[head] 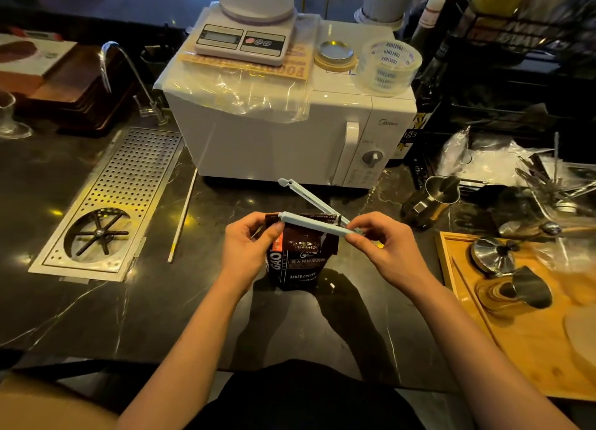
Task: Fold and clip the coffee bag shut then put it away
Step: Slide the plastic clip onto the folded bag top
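A dark brown coffee bag [298, 262] stands upright on the black marble counter [96, 316], its top folded over. A long pale blue bag clip [314, 226] is spread open in a V across the fold, one arm in front of the bag and the other angling up behind it towards the microwave. My left hand [250, 247] pinches the bag's folded top left corner and the free end of the clip's front arm. My right hand [383, 242] grips the clip at its hinged right end.
A white microwave [290, 139] with a kitchen scale [248, 29] and tape roll [388, 65] stands just behind the bag. A perforated steel drip tray [113, 203] lies at left, a thin stick [183, 216] beside it. Metal pitchers [432, 200] and a wooden tray [532, 349] crowd the right.
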Tool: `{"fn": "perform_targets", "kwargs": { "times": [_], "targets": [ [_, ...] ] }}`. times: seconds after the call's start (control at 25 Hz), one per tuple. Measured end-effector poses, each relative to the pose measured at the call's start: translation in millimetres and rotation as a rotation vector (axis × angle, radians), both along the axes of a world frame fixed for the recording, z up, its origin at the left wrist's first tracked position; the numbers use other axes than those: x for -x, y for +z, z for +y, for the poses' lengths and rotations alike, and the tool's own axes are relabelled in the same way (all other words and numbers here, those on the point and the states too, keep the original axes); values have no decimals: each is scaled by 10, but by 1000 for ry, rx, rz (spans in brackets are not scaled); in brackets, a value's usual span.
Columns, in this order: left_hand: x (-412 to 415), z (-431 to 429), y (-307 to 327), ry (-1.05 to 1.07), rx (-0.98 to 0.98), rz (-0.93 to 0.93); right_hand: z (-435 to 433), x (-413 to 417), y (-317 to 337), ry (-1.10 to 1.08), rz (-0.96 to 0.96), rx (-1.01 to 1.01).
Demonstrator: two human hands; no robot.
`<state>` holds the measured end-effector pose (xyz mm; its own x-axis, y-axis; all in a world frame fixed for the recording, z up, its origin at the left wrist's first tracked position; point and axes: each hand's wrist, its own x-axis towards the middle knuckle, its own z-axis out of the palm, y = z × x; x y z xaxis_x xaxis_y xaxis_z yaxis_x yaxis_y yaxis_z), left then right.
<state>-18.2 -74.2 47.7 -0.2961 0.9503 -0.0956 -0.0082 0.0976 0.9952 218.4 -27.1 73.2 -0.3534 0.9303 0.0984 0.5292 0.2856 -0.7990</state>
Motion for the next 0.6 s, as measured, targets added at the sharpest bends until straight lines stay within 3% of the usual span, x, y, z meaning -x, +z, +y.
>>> {"fn": "perform_targets", "kwargs": {
  "times": [0.6],
  "targets": [
    [21, -14, -85, 1, 35, -43, 16, 220, 42, -35, 70, 57]
  ]
}}
